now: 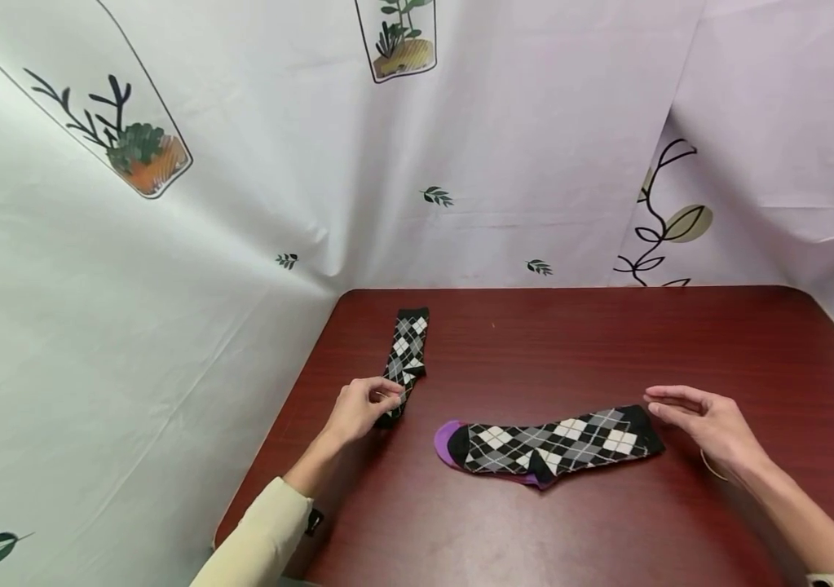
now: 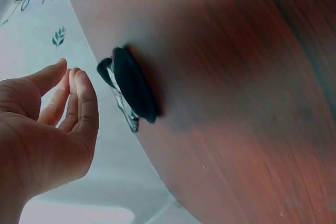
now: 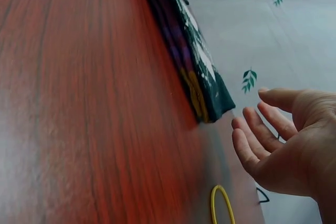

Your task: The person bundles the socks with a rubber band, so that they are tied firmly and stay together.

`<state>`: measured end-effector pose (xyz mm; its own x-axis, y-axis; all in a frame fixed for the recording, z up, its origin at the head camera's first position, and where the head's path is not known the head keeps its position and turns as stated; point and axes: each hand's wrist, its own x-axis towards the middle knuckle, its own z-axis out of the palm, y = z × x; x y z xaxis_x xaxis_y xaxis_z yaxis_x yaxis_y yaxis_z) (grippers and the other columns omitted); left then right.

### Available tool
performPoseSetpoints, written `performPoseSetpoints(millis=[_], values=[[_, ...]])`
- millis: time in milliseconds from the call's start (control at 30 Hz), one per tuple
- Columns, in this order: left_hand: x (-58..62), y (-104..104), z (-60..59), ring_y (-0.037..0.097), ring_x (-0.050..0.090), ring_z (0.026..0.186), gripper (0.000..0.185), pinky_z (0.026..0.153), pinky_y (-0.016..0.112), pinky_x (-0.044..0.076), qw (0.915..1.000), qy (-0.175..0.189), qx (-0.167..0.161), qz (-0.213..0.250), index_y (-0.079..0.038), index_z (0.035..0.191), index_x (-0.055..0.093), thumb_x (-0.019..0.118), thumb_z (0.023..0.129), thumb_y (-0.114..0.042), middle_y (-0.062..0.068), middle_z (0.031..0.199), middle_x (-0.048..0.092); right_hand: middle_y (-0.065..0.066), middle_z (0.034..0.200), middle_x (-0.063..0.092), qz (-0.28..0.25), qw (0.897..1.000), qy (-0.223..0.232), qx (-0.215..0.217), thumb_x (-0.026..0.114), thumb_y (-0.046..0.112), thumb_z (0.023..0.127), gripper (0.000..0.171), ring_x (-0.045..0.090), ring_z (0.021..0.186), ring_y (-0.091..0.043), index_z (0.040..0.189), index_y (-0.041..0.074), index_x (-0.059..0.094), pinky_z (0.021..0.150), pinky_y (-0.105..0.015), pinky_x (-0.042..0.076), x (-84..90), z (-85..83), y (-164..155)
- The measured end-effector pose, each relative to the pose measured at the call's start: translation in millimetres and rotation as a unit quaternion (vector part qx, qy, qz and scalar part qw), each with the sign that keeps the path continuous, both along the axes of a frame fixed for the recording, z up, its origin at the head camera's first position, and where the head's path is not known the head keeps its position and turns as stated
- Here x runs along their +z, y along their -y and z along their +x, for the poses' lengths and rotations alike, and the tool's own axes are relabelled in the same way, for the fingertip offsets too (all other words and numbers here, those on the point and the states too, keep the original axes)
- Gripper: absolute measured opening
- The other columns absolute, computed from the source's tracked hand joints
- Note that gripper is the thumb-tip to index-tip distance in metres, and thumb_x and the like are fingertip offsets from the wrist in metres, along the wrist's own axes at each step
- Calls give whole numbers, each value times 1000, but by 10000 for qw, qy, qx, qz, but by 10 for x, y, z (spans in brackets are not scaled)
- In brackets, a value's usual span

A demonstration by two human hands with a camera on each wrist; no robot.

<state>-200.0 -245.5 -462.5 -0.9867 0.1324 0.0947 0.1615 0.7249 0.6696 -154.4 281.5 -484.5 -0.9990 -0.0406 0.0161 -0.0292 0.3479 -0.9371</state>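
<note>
A black, grey and white argyle sock [image 1: 409,346] lies lengthwise on the left part of the table. My left hand [image 1: 359,408] is over its toe end, fingers loosely bent and nothing held; the left wrist view shows a gap between fingertips and the sock's dark end. To the right, another argyle sock [image 1: 578,440] lies flat on top of a purple-toed sock [image 1: 446,444]. The right wrist view shows purple and mustard layers [image 3: 195,95] beneath the argyle one. Just beyond the black cuff, my right hand [image 1: 713,424] hovers with relaxed fingers, holding nothing.
The socks lie on a dark red wood-grain table [image 1: 534,350] with rounded far corners. White cloth [image 1: 505,147] printed with plants hangs behind it and along the left side. A thin yellow loop [image 3: 222,205] shows low in the right wrist view.
</note>
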Motion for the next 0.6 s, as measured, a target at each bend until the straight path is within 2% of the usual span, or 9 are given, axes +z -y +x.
performPoseSetpoints(millis=[167, 233, 467, 600], values=[[-3, 93, -2, 8, 69, 79, 18, 77, 36, 53, 9992, 23, 393, -98, -16, 102, 76, 80, 85, -19, -9, 84, 73, 5, 109, 74, -356, 9992, -140, 60, 71, 15, 93, 40, 66, 95, 7, 128, -1, 62, 78, -12, 50, 13, -55, 98], [-19, 132, 0, 8, 69, 80, 19, 80, 39, 52, 9984, 17, 532, -197, -15, 102, 76, 80, 84, -18, -9, 85, 72, 7, 110, 74, -349, 9992, -195, 75, 71, 19, 93, 41, 65, 97, 7, 129, 0, 62, 78, -13, 51, 25, -77, 133], [-79, 240, 17, 11, 70, 84, 21, 86, 46, 48, 9941, -44, 868, -650, -17, 102, 74, 81, 83, -23, -6, 91, 73, 0, 120, 70, 201, 9997, -39, -120, 70, 41, 91, 54, 61, 101, 9, 133, 8, 62, 80, -10, 46, 130, -158, 232], [-106, 272, 40, 12, 69, 84, 24, 84, 46, 48, 9919, 78, 990, -794, -17, 103, 74, 82, 82, -26, -3, 93, 73, -2, 124, 69, 323, 9993, 53, -170, 70, 47, 89, 56, 57, 105, 12, 133, 12, 63, 81, -8, 43, 186, -211, 283]])
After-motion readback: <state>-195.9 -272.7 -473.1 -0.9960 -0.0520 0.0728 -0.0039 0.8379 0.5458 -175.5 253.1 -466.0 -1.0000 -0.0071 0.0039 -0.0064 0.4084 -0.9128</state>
